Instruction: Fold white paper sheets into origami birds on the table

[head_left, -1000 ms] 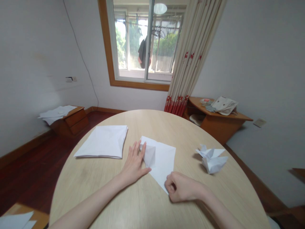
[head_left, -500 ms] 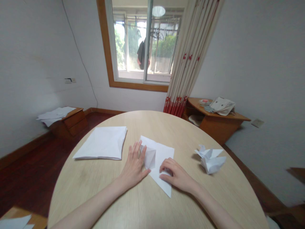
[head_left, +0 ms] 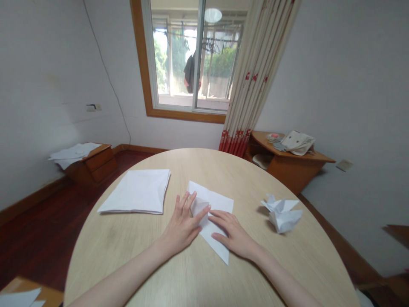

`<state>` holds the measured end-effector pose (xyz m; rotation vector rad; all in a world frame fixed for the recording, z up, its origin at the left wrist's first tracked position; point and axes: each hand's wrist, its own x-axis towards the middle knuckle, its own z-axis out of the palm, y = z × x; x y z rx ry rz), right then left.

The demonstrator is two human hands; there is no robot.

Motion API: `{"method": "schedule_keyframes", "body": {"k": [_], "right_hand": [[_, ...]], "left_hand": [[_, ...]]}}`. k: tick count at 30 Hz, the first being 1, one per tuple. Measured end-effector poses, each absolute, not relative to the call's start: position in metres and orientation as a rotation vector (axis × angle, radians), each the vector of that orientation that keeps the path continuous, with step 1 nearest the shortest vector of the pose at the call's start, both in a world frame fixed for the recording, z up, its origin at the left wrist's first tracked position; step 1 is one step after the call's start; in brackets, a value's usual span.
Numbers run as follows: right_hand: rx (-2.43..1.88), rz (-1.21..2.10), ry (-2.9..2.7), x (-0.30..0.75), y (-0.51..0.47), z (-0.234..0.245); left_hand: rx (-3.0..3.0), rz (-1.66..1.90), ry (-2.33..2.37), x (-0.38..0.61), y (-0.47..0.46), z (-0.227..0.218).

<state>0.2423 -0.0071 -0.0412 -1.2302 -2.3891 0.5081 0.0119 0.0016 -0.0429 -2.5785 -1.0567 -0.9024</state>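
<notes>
A partly folded sheet of white paper (head_left: 220, 201) lies on the round table in front of me, with a pointed corner toward me. Across its left side rests my left hand (head_left: 182, 221), fingers spread over a raised, creased flap (head_left: 199, 205). My right hand (head_left: 234, 233) lies on the paper's right part, fingers stretched toward the flap and the thumb apart from them. Neither hand wraps around the sheet. The fingers hide parts of the flap and its edges.
A stack of white paper (head_left: 136, 191) lies at the left of the round wooden table (head_left: 207, 160). Folded paper figures (head_left: 283, 215) stand at the right. Beyond are a small cabinet (head_left: 100, 164), a corner shelf (head_left: 290, 166) and a curtain (head_left: 249, 81) beside the window.
My right hand has straightened its curled fingers and moved slightly left on the paper. My left index finger has swung right across the flap. The stack and figures have stayed put.
</notes>
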Motion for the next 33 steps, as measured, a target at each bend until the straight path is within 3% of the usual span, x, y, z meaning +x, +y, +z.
{"method": "schedule_keyframes", "body": {"k": [14, 33], "right_hand": [[-1.217, 0.448, -2.451, 0.241, -0.009, -0.041], [-1.299, 0.427, -2.449, 0.239, -0.011, -0.038]], "left_hand": [[-2.421, -0.813, -0.946, 0.016, -0.001, -0.040], [-2.320, -1.010, -1.039, 0.010, -0.006, -0.021]]}}
